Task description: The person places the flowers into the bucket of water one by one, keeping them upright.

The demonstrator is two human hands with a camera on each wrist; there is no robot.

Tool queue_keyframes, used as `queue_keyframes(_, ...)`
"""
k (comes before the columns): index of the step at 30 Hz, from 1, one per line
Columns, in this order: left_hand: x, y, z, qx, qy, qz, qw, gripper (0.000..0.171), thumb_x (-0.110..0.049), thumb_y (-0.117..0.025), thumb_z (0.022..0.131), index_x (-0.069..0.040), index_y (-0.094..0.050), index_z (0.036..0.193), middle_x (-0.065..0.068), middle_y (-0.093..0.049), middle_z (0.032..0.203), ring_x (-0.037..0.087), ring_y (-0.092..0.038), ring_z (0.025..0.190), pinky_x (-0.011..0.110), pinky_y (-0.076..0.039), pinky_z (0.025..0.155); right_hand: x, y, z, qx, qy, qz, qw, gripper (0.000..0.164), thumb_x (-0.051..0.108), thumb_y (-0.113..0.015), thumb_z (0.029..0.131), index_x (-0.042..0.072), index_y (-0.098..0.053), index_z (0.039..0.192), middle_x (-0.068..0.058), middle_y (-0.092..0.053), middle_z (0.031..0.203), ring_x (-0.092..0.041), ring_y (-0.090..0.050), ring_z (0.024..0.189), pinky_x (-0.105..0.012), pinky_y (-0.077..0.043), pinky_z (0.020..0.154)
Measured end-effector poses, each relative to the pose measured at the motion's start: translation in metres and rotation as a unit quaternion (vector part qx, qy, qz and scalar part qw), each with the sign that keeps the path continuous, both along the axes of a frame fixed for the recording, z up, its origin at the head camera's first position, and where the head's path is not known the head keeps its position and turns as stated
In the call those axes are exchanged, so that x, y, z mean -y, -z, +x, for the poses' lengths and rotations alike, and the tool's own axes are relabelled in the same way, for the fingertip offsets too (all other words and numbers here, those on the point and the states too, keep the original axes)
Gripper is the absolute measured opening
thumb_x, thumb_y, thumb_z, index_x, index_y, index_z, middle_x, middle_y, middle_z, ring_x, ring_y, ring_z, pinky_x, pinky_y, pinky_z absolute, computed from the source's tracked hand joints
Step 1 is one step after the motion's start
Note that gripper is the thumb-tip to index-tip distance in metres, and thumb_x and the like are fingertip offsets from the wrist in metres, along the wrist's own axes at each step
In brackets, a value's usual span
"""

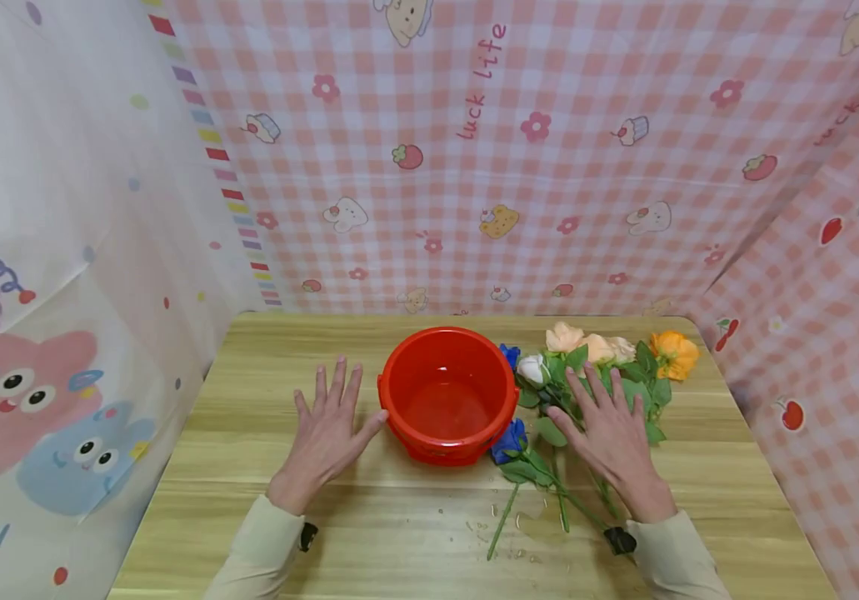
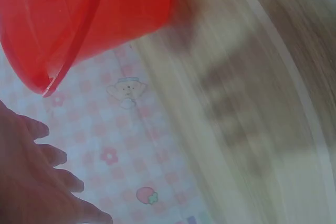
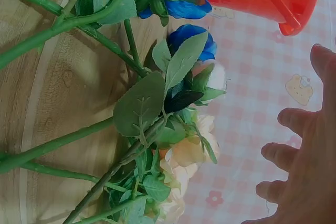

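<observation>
A red plastic bucket [image 1: 447,454] stands on the wooden table with its top facing up; a little liquid seems to gleam at its bottom. My left hand [image 1: 327,437] is spread wide to the left of it, thumb near the rim, holding nothing. On the other side, my right hand [image 1: 611,433] hovers with fingers spread above several artificial flowers. Among these are a blue rose [image 1: 508,442], a white rose [image 1: 533,369], peach roses [image 1: 566,337] and an orange flower [image 1: 674,355]. Their green stems [image 3: 63,142] lie crossed on the table, partly covered by my right hand.
Water drops [image 1: 522,525] lie on the wooden table [image 1: 369,533] near the stem ends. A pink checked cloth [image 1: 429,192] hangs along the table's back edge and right side. To the left hangs a white cloth [image 1: 137,275] with cartoon figures.
</observation>
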State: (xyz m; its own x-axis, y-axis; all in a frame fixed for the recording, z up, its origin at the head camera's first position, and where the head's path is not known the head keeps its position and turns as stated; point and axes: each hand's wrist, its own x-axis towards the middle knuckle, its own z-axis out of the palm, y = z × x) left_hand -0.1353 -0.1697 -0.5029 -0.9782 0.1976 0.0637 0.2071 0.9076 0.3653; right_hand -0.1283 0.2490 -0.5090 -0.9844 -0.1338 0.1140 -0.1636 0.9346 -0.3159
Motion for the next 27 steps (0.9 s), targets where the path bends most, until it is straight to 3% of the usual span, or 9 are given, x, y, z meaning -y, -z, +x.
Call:
queue_keyframes(13, -0.020, -0.009, -0.001, -0.012, 0.019, 0.017, 0.9996, 0.091, -0.066, -0.046, 0.100, -0.009, -0.022, 0.166, 0.016, -0.007, 0.173, 0.047, -0.001, 0.156, 0.080, -0.004, 0.115, -0.006, -0.007, 0.011, -0.013, -0.009, -0.004, 1.000, 0.079, 0.062, -0.049, 0.103, 0.015, -0.032, 0.164, -0.013, -0.018, 0.172, -0.049, -0.005, 0.156, -0.083, -0.010, 0.112)
queue_keyframes(27, -0.035, -0.008, 0.000, -0.007, 0.032, 0.028, 0.9991, 0.089, -0.066, -0.044, 0.100, -0.011, -0.020, 0.166, 0.010, -0.008, 0.173, 0.046, 0.000, 0.157, 0.079, -0.003, 0.116, -0.013, -0.012, 0.020, -0.017, -0.021, -0.022, 0.999, 0.076, 0.055, -0.053, 0.103, 0.020, -0.027, 0.166, -0.017, -0.024, 0.169, -0.049, -0.011, 0.155, -0.082, -0.014, 0.112)
